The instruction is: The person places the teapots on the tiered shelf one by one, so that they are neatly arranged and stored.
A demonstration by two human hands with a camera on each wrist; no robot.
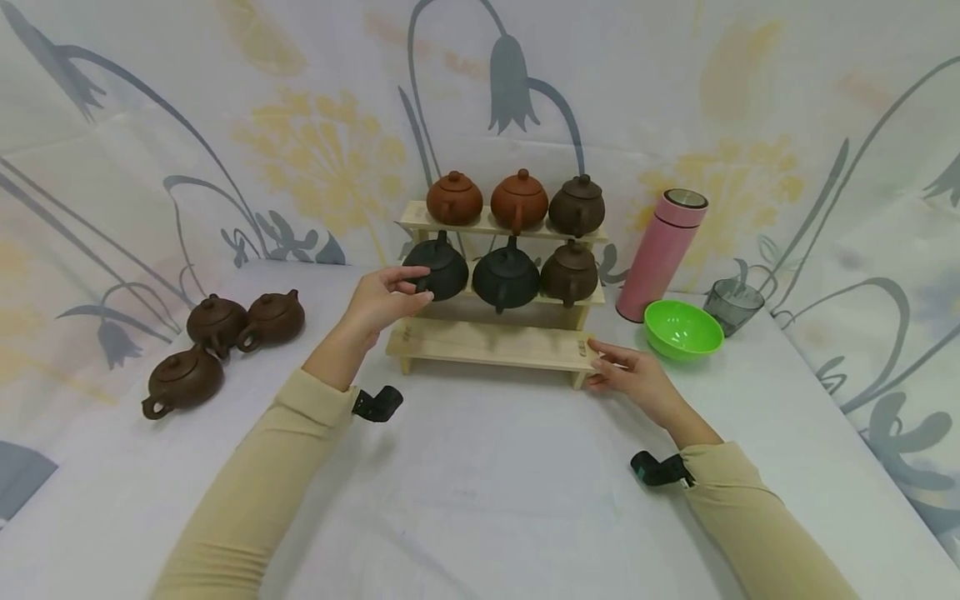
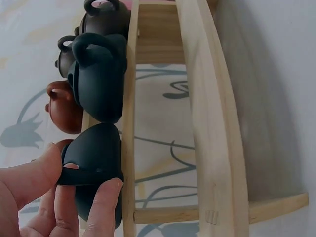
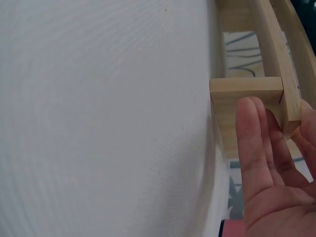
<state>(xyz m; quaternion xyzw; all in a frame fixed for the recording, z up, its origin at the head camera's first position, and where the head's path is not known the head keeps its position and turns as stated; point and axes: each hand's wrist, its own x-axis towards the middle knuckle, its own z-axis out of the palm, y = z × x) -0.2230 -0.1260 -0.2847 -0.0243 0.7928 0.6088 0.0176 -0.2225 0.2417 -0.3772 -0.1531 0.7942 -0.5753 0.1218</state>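
A three-tier wooden display stand (image 1: 491, 343) holds teapots on its upper two tiers. My left hand (image 1: 382, 302) is at the left black teapot (image 1: 447, 267) on the middle tier; in the left wrist view, its thumb and fingers pinch the teapot's handle (image 2: 91, 177). Beside it sits another black teapot (image 1: 506, 275), then a dark brown teapot (image 1: 570, 271). My right hand (image 1: 630, 379) grips the right end of the bottom tier. In the right wrist view its fingers (image 3: 249, 133) lie below the board, with the thumb on the other side.
Two reddish-brown teapots (image 1: 519, 200) and a dark brown one (image 1: 577, 205) stand on the top tier. Three brown teapots (image 1: 183, 379) cluster on the table at left. To the right are a pink thermos (image 1: 660, 258), a green bowl (image 1: 682, 331) and a grey glass (image 1: 733, 305).
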